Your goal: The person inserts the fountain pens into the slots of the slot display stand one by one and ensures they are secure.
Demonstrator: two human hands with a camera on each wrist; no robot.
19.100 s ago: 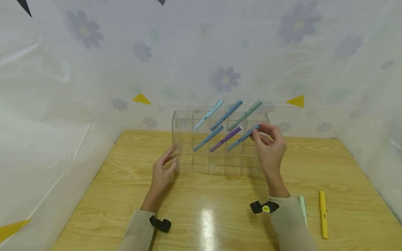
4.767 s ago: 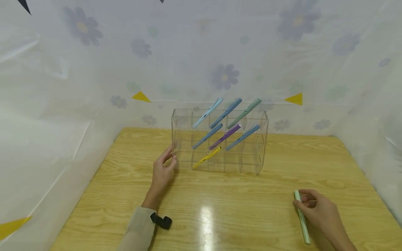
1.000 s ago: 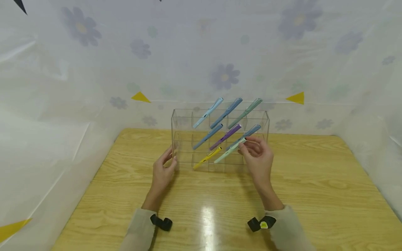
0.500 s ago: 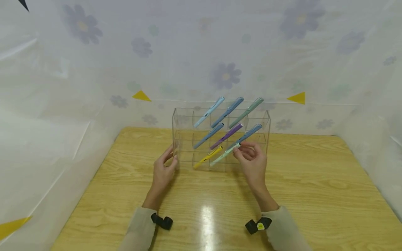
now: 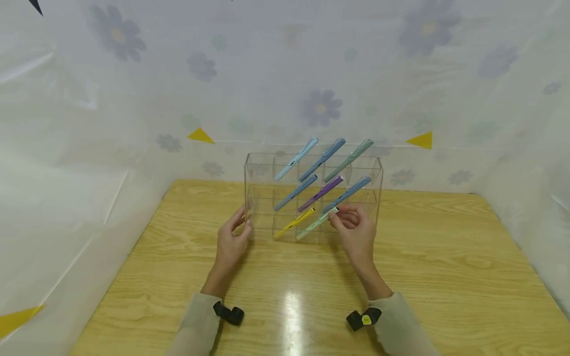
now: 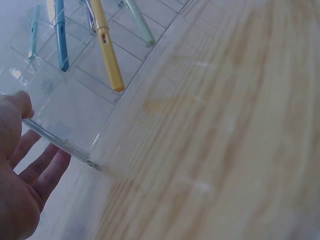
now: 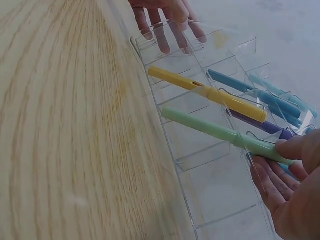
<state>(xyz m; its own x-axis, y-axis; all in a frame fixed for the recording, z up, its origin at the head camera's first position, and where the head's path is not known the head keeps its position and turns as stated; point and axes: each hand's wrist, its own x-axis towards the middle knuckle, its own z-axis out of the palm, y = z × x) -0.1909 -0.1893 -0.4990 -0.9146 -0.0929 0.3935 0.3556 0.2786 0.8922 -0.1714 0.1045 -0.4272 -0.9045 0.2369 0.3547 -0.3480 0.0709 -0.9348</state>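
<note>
My left hand (image 5: 230, 242) grips the left side panel of a clear tiered pen rack (image 5: 245, 193), thumb in front. In the left wrist view the fingers (image 6: 47, 167) show behind that panel. My right hand (image 5: 356, 235) pinches a light green pen (image 5: 316, 225) by its cap end. The pen leans in the bottom tier, just right of a yellow pen (image 5: 294, 224). In the right wrist view its lower end (image 7: 167, 114) sits inside the tier near the rack's front edge. A blue pen (image 5: 347, 194) stands right above my right fingers.
The middle tier also holds another blue pen (image 5: 296, 193) and a purple pen (image 5: 320, 194). Light blue (image 5: 296, 159), blue (image 5: 322, 159) and grey-green (image 5: 349, 160) pens lean in the top tier. The wooden table (image 5: 445, 277) meets a flowered plastic sheet (image 5: 267, 99) behind the rack.
The yellow pen, then the light green pen, went from the table's right side to the bottom tier. In the last second the light green pen came down and left. The left hand stayed.
</note>
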